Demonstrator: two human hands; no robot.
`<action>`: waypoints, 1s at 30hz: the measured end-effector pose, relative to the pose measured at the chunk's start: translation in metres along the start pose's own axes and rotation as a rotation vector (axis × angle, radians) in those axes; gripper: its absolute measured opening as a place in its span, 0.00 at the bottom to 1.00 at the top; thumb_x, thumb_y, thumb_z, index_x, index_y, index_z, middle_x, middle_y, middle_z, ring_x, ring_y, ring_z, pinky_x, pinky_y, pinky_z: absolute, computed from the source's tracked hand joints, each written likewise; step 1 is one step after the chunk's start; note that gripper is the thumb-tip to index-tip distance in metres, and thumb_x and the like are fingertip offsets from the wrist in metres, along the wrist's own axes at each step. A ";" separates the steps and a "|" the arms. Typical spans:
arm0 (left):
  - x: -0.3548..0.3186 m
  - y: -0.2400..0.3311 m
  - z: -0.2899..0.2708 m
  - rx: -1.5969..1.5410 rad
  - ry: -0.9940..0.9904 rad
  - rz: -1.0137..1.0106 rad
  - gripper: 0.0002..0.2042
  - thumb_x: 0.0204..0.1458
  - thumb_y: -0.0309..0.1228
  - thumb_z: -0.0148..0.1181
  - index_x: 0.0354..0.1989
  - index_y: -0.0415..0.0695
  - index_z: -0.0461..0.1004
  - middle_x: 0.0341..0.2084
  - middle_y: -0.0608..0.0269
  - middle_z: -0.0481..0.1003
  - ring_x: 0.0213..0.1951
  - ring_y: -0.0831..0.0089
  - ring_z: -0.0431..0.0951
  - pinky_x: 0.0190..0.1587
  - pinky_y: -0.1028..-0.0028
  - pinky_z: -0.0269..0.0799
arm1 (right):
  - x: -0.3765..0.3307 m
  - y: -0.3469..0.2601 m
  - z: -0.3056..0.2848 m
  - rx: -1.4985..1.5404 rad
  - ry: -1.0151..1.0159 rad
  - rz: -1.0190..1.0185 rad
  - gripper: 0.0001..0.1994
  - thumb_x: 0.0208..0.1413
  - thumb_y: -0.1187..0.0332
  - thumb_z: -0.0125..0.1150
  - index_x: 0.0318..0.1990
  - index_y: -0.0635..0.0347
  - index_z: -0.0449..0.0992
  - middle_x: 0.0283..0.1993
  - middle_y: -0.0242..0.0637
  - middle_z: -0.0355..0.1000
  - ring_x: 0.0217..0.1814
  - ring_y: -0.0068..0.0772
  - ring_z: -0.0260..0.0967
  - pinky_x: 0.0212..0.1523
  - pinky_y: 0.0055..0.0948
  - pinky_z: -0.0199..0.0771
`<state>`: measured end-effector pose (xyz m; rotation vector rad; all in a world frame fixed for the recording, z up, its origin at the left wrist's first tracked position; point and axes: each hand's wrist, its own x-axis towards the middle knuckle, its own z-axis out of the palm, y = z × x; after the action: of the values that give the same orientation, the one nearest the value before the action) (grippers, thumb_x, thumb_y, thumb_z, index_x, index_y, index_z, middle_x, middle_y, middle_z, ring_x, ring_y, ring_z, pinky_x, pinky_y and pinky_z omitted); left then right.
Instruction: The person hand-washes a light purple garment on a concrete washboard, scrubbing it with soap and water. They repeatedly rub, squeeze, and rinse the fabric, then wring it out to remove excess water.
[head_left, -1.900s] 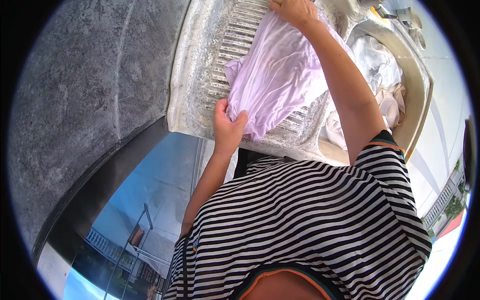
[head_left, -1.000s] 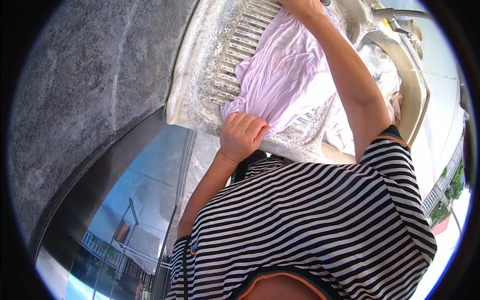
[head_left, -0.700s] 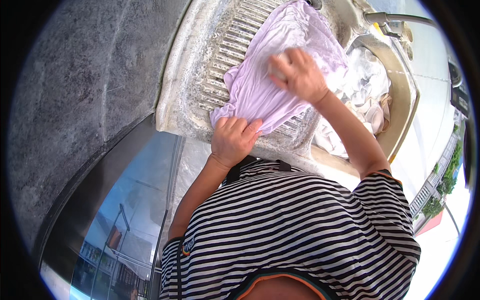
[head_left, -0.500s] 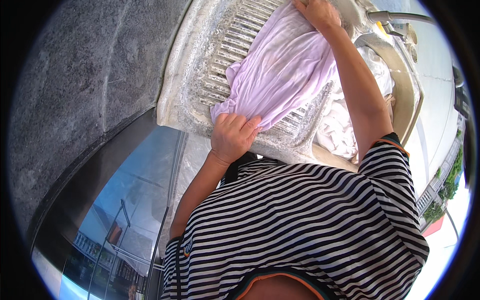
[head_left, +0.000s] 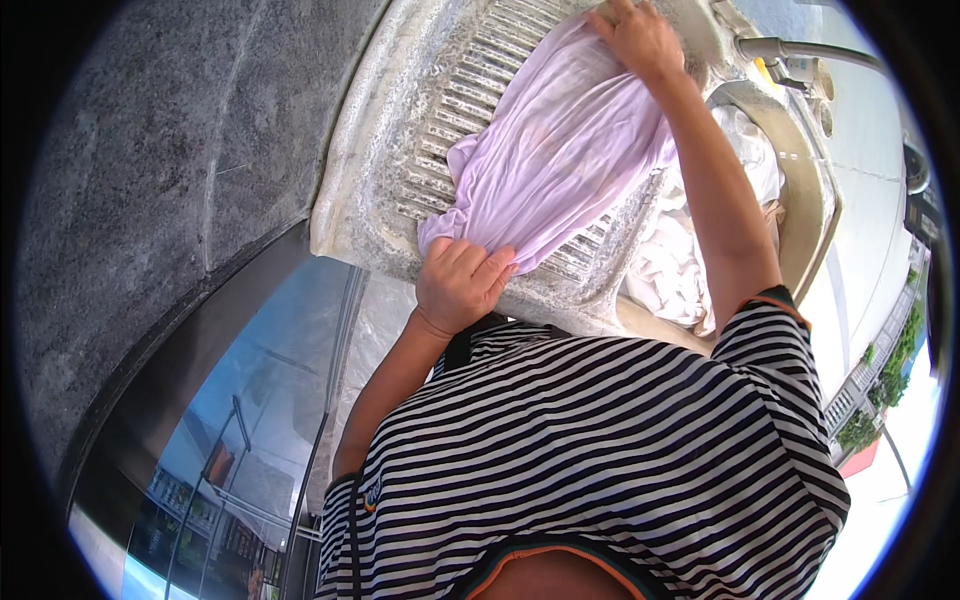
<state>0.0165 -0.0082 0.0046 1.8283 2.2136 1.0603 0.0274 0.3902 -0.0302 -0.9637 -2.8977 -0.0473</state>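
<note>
The cloth (head_left: 560, 150) lies on the board (head_left: 466, 106), its long axis slanting from the left hand (head_left: 463, 285), which pinches the near end; the right hand (head_left: 640, 42) is at the far end. Its grip I cannot tell

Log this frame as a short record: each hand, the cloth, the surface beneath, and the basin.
left hand: gripping near end of lilac cloth
right hand: at the cloth's far end; grip unclear
cloth state: wrinkled, spread lengthwise
surface: ridged washboard, partly covered
basin: right of the washboard, white laundry inside
</note>
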 end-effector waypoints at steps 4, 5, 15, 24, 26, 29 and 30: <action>-0.004 0.002 -0.001 0.006 0.001 -0.007 0.09 0.46 0.33 0.67 0.37 0.48 0.79 0.18 0.71 0.61 0.22 0.73 0.65 0.29 0.71 0.58 | -0.138 -0.118 -0.058 0.359 0.066 -0.551 0.25 0.54 0.42 0.58 0.54 0.44 0.69 0.31 0.40 0.67 0.36 0.35 0.71 0.35 0.34 0.80; -0.003 0.002 -0.002 0.006 0.001 -0.008 0.10 0.46 0.33 0.67 0.37 0.48 0.79 0.18 0.71 0.61 0.22 0.73 0.65 0.29 0.71 0.58 | -0.151 -0.121 -0.076 0.435 0.057 -0.685 0.23 0.55 0.43 0.59 0.53 0.43 0.69 0.31 0.41 0.67 0.34 0.37 0.71 0.35 0.35 0.80; -0.006 0.000 -0.003 0.005 0.016 -0.013 0.09 0.46 0.32 0.68 0.35 0.48 0.77 0.18 0.70 0.61 0.22 0.72 0.64 0.29 0.71 0.58 | -0.013 -0.056 -0.013 0.256 0.112 -0.230 0.23 0.55 0.45 0.59 0.53 0.47 0.72 0.35 0.46 0.74 0.40 0.42 0.73 0.40 0.39 0.79; -0.006 0.000 0.001 -0.005 0.011 -0.001 0.08 0.46 0.32 0.67 0.33 0.48 0.76 0.18 0.70 0.61 0.22 0.72 0.65 0.30 0.71 0.59 | -0.015 -0.112 -0.023 0.328 -0.145 -0.262 0.18 0.59 0.48 0.58 0.50 0.47 0.72 0.33 0.42 0.70 0.34 0.42 0.72 0.32 0.35 0.77; -0.001 -0.001 0.001 -0.013 0.021 0.008 0.08 0.46 0.32 0.67 0.33 0.48 0.76 0.19 0.70 0.61 0.22 0.72 0.65 0.30 0.71 0.59 | 0.028 -0.090 -0.031 0.260 -0.033 -0.063 0.13 0.54 0.57 0.58 0.40 0.55 0.71 0.35 0.57 0.73 0.43 0.58 0.71 0.41 0.54 0.72; -0.004 0.000 0.000 0.005 0.037 -0.014 0.08 0.46 0.32 0.68 0.33 0.48 0.77 0.18 0.70 0.62 0.22 0.71 0.65 0.29 0.71 0.59 | -0.008 -0.114 -0.020 0.293 -0.046 -0.293 0.16 0.58 0.47 0.58 0.47 0.44 0.72 0.33 0.40 0.71 0.36 0.38 0.72 0.32 0.33 0.79; -0.006 -0.001 0.003 0.007 0.046 -0.022 0.08 0.46 0.32 0.68 0.33 0.48 0.77 0.18 0.70 0.62 0.22 0.71 0.66 0.29 0.71 0.59 | -0.056 -0.143 -0.038 0.291 0.128 -0.438 0.17 0.58 0.45 0.57 0.47 0.42 0.72 0.34 0.40 0.71 0.36 0.36 0.72 0.33 0.32 0.79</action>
<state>0.0188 -0.0121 0.0003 1.7956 2.2598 1.1029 -0.0113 0.2403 0.0021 -0.2635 -2.8275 0.2651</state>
